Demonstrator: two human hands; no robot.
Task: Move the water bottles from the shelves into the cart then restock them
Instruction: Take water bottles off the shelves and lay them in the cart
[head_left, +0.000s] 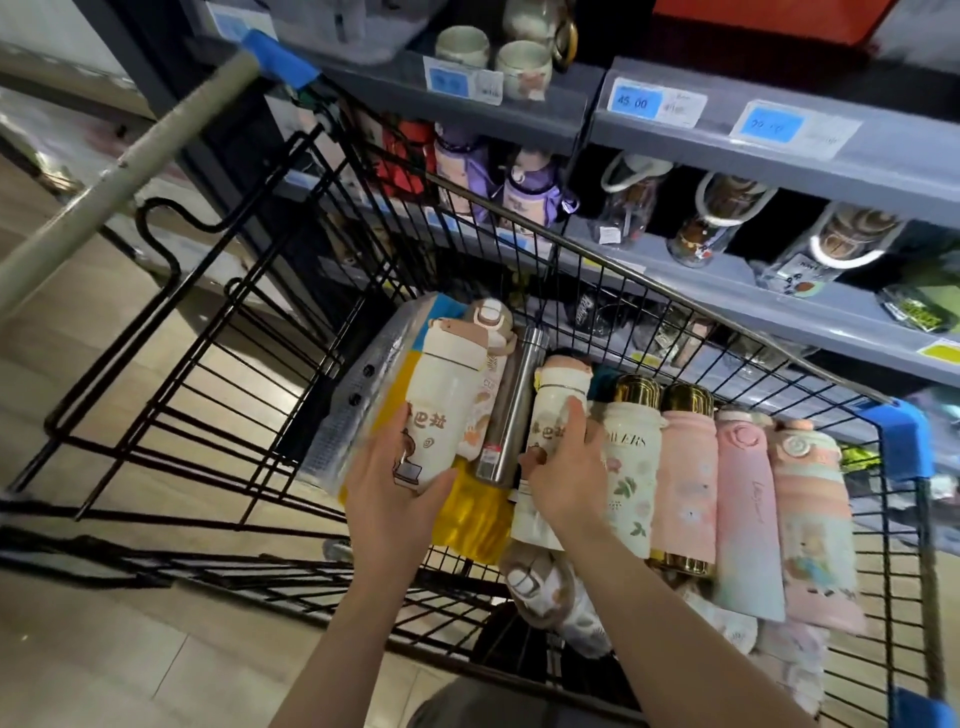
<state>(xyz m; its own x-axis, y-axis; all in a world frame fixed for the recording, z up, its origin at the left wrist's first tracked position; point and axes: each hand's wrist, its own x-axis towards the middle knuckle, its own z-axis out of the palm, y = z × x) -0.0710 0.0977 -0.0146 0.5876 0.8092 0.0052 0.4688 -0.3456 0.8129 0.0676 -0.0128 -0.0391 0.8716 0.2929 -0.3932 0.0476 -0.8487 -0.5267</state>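
left hand (392, 493): fingers and thumb wrapped round the lower body of a cream bottle (439, 410) with a cartoon print, cap pointing away, held over the cart
right hand (569, 473): fingers curled over a second cream bottle (558, 410) of the same print, brown-topped cap, lying in the cart
cart (649, 291): black wire basket, blue corner guards, grey push bar at upper left; parked against the shelves
steel bottle (511, 410): lies between the two cream bottles, red label near its base
row in cart: floral bottle (631, 467) with gold cap just right of the right hand, then pink bottle (683, 478) with gold cap, pink-to-blue bottle (745, 509), pastel bottle (815, 525); side by side, touching
yellow pack (467, 514): under the cream bottles on the cart floor
shelves (841, 171): grey, blue price tags; purple bottles (524, 192) and clear bottles with loop handles (722, 223) on the middle shelf, mugs (522, 67) above
floor (104, 649): light wood planks
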